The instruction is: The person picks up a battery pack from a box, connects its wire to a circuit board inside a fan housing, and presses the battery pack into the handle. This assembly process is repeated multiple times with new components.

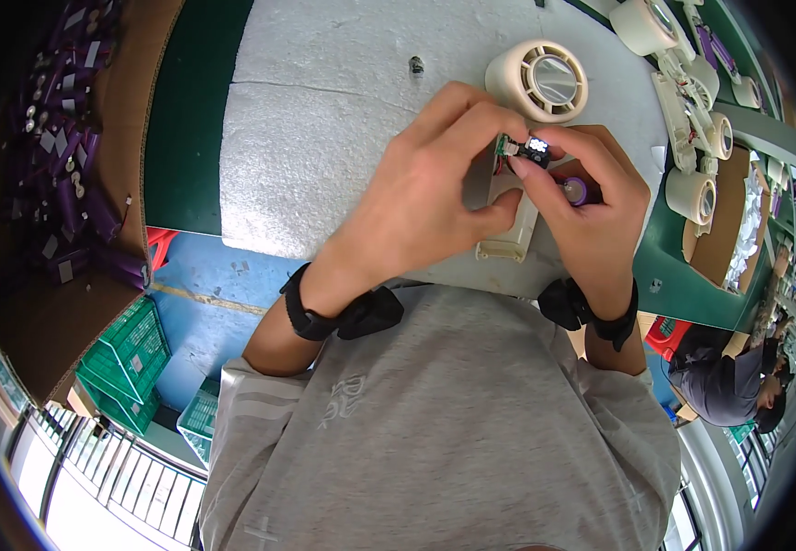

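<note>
Foam [297, 174], white with a line across it, bears one cream round housing [537, 81] with a spoked ring, one small dark bit [416, 65] and one cream shell [505, 248], largely covered. On the left stands one cardboard box [124, 119] of purple cells [69, 147], too many to count, with at least two green crates [131, 354] below. Along the right are at least four more cream round parts [690, 197], a second box [705, 234] and one co-worker [724, 386]. The housing stands just beyond the fingertips, and fingers block much of the view. The right hand [600, 197] pinches one black part [538, 150] with a bright white face between thumb and index finger; one purple cylinder [574, 191] shows among its curled fingers. The left hand [430, 170] has its index fingertip at one green circuit board [506, 145], immediately left of the black part; whether it grips the board, I cannot tell.
</note>
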Tool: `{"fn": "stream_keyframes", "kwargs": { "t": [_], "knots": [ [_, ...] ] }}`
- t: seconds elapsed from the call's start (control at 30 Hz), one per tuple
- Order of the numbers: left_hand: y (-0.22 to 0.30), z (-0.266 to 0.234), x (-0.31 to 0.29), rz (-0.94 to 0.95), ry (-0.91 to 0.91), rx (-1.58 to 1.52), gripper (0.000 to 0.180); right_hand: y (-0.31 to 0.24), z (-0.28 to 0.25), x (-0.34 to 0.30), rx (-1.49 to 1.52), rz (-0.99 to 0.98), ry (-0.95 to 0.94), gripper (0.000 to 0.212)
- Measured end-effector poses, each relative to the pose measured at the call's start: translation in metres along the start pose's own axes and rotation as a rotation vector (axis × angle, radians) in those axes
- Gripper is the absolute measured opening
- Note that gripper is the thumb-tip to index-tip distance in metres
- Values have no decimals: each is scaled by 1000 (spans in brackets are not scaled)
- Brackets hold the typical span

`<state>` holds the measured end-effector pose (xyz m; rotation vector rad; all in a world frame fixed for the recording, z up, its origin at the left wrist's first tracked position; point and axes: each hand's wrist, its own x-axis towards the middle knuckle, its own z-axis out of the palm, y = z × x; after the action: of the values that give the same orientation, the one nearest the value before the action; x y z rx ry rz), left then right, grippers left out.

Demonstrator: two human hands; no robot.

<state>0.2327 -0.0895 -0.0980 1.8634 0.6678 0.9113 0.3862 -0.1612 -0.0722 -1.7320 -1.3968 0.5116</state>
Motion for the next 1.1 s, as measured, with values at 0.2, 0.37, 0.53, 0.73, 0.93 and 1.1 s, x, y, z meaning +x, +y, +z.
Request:
{"fn": "stream_keyframes", "kwargs": {
  "t": [0.2,0.37,0.53,0.73,0.93,1.1],
  "knots": [
    [3,12,-7,-57,10,127,41,-5,-8,-4,-47,22,-23,18],
    [6,-3,-2,-125,-110,-30,41,2,-7,-5,-42,8,-45,17],
    [2,-4,2,-203,-169,-113,40,5,-13,-4,-109,-96,-102,19],
    [3,-2,2,-186,-123,-51,39,3,-4,-5,-186,-146,-34,19],
    [4,1,2,-222,-100,-9,40,2,-2,-8,-153,-87,-3,22],
    [0,2,-1,-217,-90,-11,39,2,-1,-10,-180,-101,-15,20]
  ]
}}
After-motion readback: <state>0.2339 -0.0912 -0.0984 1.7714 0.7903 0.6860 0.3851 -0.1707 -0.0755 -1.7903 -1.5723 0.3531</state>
